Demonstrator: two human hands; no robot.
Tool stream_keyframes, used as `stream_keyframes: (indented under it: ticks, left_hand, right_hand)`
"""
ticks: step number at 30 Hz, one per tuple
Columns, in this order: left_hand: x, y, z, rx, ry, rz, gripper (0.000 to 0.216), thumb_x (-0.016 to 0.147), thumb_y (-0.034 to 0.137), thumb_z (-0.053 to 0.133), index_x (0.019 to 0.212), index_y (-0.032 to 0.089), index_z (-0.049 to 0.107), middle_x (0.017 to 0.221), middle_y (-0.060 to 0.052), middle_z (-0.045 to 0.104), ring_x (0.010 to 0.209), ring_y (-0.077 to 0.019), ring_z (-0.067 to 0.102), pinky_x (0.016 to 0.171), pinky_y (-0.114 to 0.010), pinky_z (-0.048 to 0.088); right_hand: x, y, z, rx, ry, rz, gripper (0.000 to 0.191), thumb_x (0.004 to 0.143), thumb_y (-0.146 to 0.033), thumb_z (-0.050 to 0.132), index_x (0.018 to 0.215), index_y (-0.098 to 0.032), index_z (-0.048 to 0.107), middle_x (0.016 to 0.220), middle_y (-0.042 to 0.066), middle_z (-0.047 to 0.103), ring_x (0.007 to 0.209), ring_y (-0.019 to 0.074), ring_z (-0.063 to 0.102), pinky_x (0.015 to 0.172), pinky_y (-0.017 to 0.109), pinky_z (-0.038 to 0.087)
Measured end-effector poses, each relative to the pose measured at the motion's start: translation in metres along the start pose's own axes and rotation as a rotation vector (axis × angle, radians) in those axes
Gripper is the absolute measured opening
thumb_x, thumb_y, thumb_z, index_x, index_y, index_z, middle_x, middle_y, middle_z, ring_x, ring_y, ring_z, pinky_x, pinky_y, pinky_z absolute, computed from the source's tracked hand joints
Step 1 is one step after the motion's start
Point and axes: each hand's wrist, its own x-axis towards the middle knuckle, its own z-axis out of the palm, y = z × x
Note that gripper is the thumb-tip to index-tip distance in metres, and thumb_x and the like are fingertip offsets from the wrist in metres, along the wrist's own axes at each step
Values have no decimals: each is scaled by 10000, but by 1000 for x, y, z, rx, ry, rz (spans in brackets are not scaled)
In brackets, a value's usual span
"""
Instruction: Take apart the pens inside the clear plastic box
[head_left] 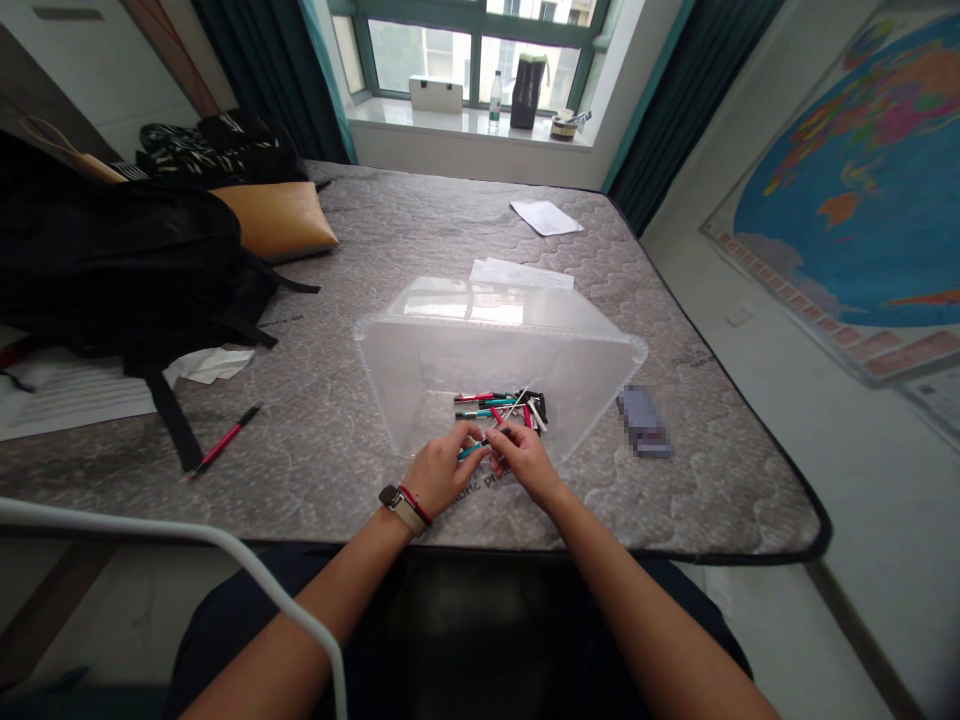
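Both hands are at the near side of a clear plastic bin [390, 370] that lies with its open side toward me. My left hand [439, 468], with a watch and bands at the wrist, pinches the blue barrel of a pen [471, 451]. The fingertips of my right hand [525, 462] close on the pen's dark end, close to the left fingers. Just beyond the hands, inside the bin, lies a loose pile of pen parts [487, 402] in red, blue, black and white. Some of that pile is hidden behind my fingers.
A red pen [225, 440] lies at the left by a black backpack [135, 240] and papers [75, 395]. A blurred-out phone-like object [645, 422] lies right of the bin. Beyond it are paper sheets [546, 217]. A white tube [187, 530] crosses the lower left.
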Motion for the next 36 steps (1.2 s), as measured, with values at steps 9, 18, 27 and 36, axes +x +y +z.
stream_keyframes:
  ticks: [9, 18, 27, 36]
  left_hand:
    - [0, 6, -2, -49, 6, 4, 234, 958, 313, 426, 1123, 211, 557, 701, 23, 573, 608, -136, 545, 613, -247, 371]
    - [1, 4, 4, -126, -8, -40, 241, 968, 312, 393, 882, 198, 587, 694, 2, 617, 654, -144, 577, 656, -256, 396]
    - [8, -13, 8, -419, 153, -227, 264, 949, 401, 425, 977, 184, 573, 779, -15, 684, 548, -110, 563, 553, -225, 434]
    - [7, -9, 8, -337, 116, -189, 265, 942, 395, 447, 959, 183, 605, 756, -20, 699, 586, -122, 584, 575, -227, 431]
  right_hand:
    - [-1, -9, -10, 227, 146, -53, 194, 797, -357, 656, 871, -224, 536, 680, -41, 622, 526, 111, 578, 438, 194, 472]
    - [2, -12, -19, 324, 375, -117, 231, 774, -371, 657, 902, -222, 537, 890, 2, 685, 576, 111, 640, 472, 207, 531]
    - [1, -1, -6, -87, -15, 215, 235, 697, -354, 724, 773, -191, 573, 653, -6, 665, 468, 129, 605, 367, 196, 448]
    - [8, -6, -25, -65, 383, -48, 440, 800, -589, 628, 636, -206, 486, 474, -54, 477, 377, 81, 402, 338, 194, 301]
